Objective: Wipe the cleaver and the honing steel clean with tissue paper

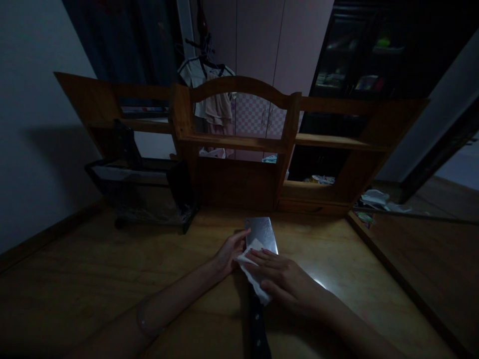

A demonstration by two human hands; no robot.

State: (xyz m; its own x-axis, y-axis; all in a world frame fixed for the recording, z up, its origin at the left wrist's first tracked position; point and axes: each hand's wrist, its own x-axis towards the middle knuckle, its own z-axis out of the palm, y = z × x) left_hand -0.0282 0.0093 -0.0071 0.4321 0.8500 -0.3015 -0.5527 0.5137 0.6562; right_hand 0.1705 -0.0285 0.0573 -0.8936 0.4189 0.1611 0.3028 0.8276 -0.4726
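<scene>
A cleaver (262, 230) with a broad shiny blade and a black riveted handle points away from me above the wooden desk, its handle toward my body. My left hand (229, 253) grips the blade from its left side, thumb on the upper face and the other fingers partly hidden beneath. Over the lower blade lies a white tissue (255, 279). My right hand (279, 276) presses the tissue flat against the blade with its fingers stretched across it. Nobody's hand is on the cleaver's handle.
A wooden shelf unit (234, 144) runs along the back of the desk (179, 289). At the back left stands a dark knife rack (144, 194) with a black handle sticking up. Clothes (209, 92) hang behind the shelf. The room is dim.
</scene>
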